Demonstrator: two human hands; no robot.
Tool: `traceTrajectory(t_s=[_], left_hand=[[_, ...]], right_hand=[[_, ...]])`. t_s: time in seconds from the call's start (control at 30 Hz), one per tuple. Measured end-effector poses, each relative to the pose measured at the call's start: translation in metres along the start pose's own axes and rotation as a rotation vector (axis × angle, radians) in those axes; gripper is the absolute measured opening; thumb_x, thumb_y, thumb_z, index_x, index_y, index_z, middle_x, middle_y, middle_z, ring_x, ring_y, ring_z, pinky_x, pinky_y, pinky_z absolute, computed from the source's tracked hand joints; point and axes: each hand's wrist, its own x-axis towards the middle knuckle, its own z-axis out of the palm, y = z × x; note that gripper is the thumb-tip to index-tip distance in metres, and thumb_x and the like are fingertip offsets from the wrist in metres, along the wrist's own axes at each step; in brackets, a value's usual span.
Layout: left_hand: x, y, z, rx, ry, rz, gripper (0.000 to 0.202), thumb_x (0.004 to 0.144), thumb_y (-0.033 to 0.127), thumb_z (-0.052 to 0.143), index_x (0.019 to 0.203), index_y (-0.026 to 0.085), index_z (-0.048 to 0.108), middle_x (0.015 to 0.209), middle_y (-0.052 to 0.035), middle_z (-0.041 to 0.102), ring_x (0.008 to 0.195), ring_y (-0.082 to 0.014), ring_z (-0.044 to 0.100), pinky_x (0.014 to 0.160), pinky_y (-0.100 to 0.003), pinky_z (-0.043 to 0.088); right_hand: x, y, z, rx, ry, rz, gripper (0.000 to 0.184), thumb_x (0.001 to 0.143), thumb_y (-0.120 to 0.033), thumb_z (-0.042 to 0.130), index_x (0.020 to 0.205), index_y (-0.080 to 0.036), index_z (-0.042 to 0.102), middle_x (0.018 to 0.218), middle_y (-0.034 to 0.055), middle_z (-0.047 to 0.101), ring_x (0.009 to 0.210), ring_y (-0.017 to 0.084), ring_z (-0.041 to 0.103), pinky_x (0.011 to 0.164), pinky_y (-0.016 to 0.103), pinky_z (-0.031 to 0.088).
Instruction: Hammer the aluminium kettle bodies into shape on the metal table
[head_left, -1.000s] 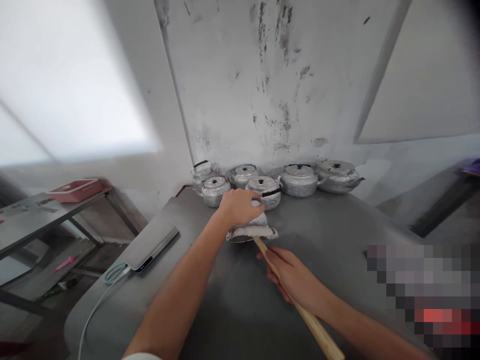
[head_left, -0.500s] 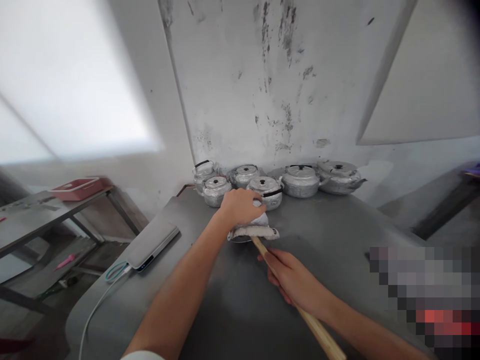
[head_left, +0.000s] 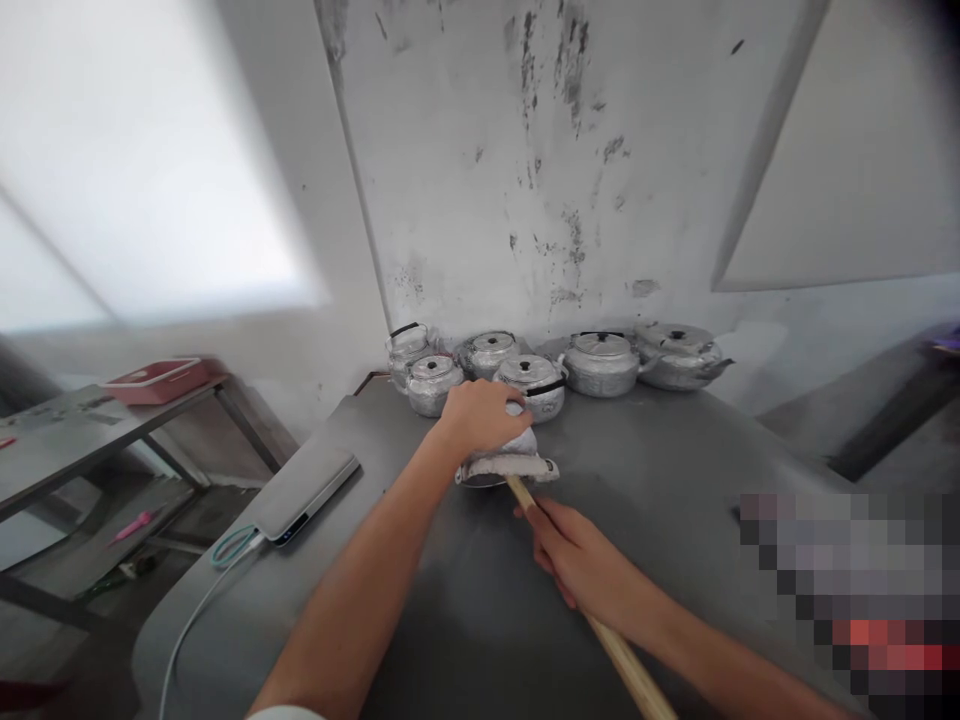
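Observation:
My left hand [head_left: 480, 415] is closed over the top of a small aluminium kettle [head_left: 510, 455] lying tipped on the grey metal table [head_left: 675, 470]. My right hand [head_left: 581, 555] grips a wooden stick [head_left: 615, 650] whose far end reaches the kettle's rim. Several more aluminium kettles [head_left: 600, 362] with black knobs stand in a row against the wall, just behind my left hand.
A grey power bank [head_left: 304, 490] with a white cable lies at the table's left edge. To the left stands a lower metal bench [head_left: 82, 440] with a red tray [head_left: 154, 378]. A stained white wall rises behind. A blurred patch covers the lower right.
My right hand has slid slightly down the stick toward me. The left hand and kettle stay in place.

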Motion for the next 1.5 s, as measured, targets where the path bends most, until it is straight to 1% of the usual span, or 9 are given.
traceTrajectory(t_s=[0.17, 0.33, 0.47, 0.53, 0.77, 0.97, 1.13, 1.23, 1.5], left_hand=[[-0.001, 0.001, -0.002, 0.008, -0.014, -0.004, 0.042, 0.092, 0.054, 0.051, 0.12, 0.034, 0.075, 0.112, -0.004, 0.077, 0.106, -0.0305, 0.069, 0.094, -0.041, 0.052], [-0.001, 0.001, -0.003, 0.016, -0.013, 0.001, 0.042, 0.091, 0.054, 0.051, 0.12, 0.034, 0.075, 0.112, -0.0044, 0.077, 0.105, -0.0312, 0.069, 0.092, -0.042, 0.053], [-0.001, 0.002, -0.003, 0.019, -0.024, -0.008, 0.042, 0.092, 0.054, 0.051, 0.121, 0.035, 0.074, 0.111, -0.0047, 0.077, 0.106, -0.0308, 0.069, 0.094, -0.041, 0.052], [-0.001, 0.002, -0.003, 0.015, -0.021, -0.01, 0.041, 0.092, 0.054, 0.051, 0.12, 0.035, 0.075, 0.111, -0.0045, 0.077, 0.106, -0.0307, 0.069, 0.094, -0.041, 0.052], [-0.001, 0.0, -0.002, -0.005, -0.015, 0.009, 0.043, 0.092, 0.054, 0.051, 0.12, 0.033, 0.075, 0.111, -0.0039, 0.077, 0.103, -0.03, 0.069, 0.093, -0.04, 0.053], [0.0, 0.0, -0.001, 0.014, -0.002, 0.009, 0.041, 0.091, 0.054, 0.051, 0.118, 0.035, 0.076, 0.109, -0.0041, 0.078, 0.103, -0.0309, 0.07, 0.092, -0.042, 0.053], [0.0, 0.001, 0.0, 0.013, -0.009, 0.004, 0.041, 0.091, 0.053, 0.051, 0.119, 0.036, 0.075, 0.112, -0.0038, 0.077, 0.106, -0.0317, 0.069, 0.093, -0.043, 0.052], [0.0, 0.001, -0.001, 0.009, -0.015, -0.004, 0.041, 0.091, 0.053, 0.052, 0.121, 0.035, 0.075, 0.113, -0.0039, 0.077, 0.108, -0.0317, 0.069, 0.094, -0.043, 0.052], [0.0, 0.0, 0.0, 0.005, -0.018, 0.002, 0.041, 0.092, 0.053, 0.052, 0.121, 0.036, 0.074, 0.113, -0.0031, 0.077, 0.107, -0.0309, 0.069, 0.095, -0.042, 0.052]], right_hand=[[0.0, 0.001, -0.003, -0.072, 0.022, -0.051, 0.034, 0.106, -0.042, 0.034, 0.091, -0.019, 0.054, 0.064, -0.0055, 0.045, 0.044, 0.007, 0.039, 0.042, 0.021, 0.029], [0.001, 0.002, -0.004, -0.169, 0.027, -0.058, 0.031, 0.104, -0.035, 0.039, 0.083, -0.02, 0.056, 0.064, -0.0028, 0.052, 0.048, 0.01, 0.047, 0.046, 0.023, 0.03], [0.0, 0.0, -0.004, -0.16, 0.056, -0.12, 0.035, 0.103, -0.034, 0.038, 0.074, -0.021, 0.052, 0.064, -0.0022, 0.054, 0.048, 0.01, 0.048, 0.049, 0.024, 0.033], [0.0, -0.001, -0.003, -0.17, 0.071, -0.148, 0.037, 0.104, -0.034, 0.036, 0.073, -0.021, 0.051, 0.063, -0.0022, 0.054, 0.048, 0.01, 0.048, 0.05, 0.024, 0.034], [-0.001, 0.0, -0.004, -0.223, 0.067, -0.121, 0.038, 0.103, -0.034, 0.037, 0.071, -0.021, 0.052, 0.061, -0.0024, 0.054, 0.049, 0.011, 0.05, 0.051, 0.025, 0.034], [-0.003, -0.005, -0.004, -0.298, 0.069, -0.101, 0.036, 0.101, -0.029, 0.04, 0.068, -0.021, 0.053, 0.063, 0.0002, 0.059, 0.059, 0.014, 0.057, 0.056, 0.026, 0.034], [-0.005, -0.01, -0.006, -0.311, 0.132, -0.165, 0.035, 0.102, -0.031, 0.039, 0.072, -0.022, 0.052, 0.065, 0.0004, 0.059, 0.061, 0.016, 0.057, 0.057, 0.027, 0.033], [-0.005, -0.011, -0.008, -0.374, 0.098, -0.135, 0.035, 0.101, -0.029, 0.041, 0.069, -0.021, 0.053, 0.064, 0.0013, 0.06, 0.062, 0.017, 0.058, 0.059, 0.028, 0.032], [-0.006, -0.011, -0.006, -0.328, 0.079, -0.115, 0.036, 0.101, -0.031, 0.04, 0.069, -0.021, 0.053, 0.063, 0.0, 0.058, 0.06, 0.016, 0.056, 0.058, 0.028, 0.032]])
